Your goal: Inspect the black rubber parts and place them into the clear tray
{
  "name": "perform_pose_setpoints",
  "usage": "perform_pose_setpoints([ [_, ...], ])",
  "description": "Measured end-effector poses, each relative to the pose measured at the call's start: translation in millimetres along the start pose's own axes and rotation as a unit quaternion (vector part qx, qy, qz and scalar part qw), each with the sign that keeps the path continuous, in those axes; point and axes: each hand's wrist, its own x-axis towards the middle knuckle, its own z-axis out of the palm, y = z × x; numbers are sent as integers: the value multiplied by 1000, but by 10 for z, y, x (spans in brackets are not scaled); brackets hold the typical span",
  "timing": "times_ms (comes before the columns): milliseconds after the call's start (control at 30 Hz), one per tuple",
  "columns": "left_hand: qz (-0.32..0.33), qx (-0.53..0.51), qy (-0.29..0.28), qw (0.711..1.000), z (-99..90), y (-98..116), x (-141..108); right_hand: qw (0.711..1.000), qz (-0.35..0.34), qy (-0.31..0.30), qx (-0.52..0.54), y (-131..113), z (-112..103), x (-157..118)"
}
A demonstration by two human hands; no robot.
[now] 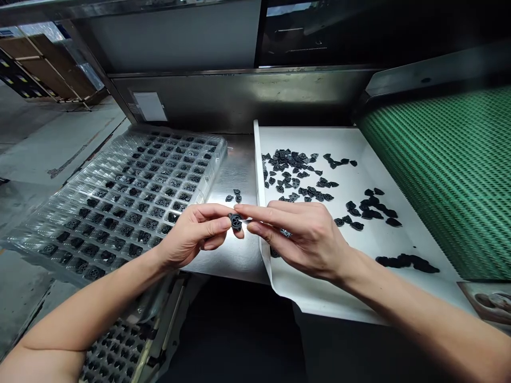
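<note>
Between the thumb and fingers of my left hand [199, 234] is a small black plastic part [235, 221] with a round, spoked face. My right hand [305, 234] comes in from the right, its thumb and index finger pinched on a thin silvery tool [246, 221]; its exact kind is mostly hidden by the fingers. The tool's tip meets the edge of the black part, or lies just beside it. A few loose black parts [237, 192] rest on the metal tabletop [235, 165] just beyond my hands.
On the left, a clear plastic blister tray [217, 159] holds many black parts in rows. To the right, a white tray [339, 138] carries scattered piles of black parts [291, 159]. A green mesh conveyor belt [447, 159] runs alongside it. Another filled tray [115, 351] sits lower left.
</note>
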Motion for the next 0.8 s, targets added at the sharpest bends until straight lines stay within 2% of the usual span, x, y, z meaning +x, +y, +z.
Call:
perform_pose_setpoints([
  [367, 1, 4, -4, 1000, -3, 11, -2, 1000, -10, 13, 17, 31, 41, -3],
  [667, -6, -4, -8, 1000, -20, 3, 7, 999, -37, 18, -17, 38, 37, -11],
  [800, -8, 3, -10, 1000, -36, -4, 4, 999, -22, 21, -21, 34, 29, -6],
])
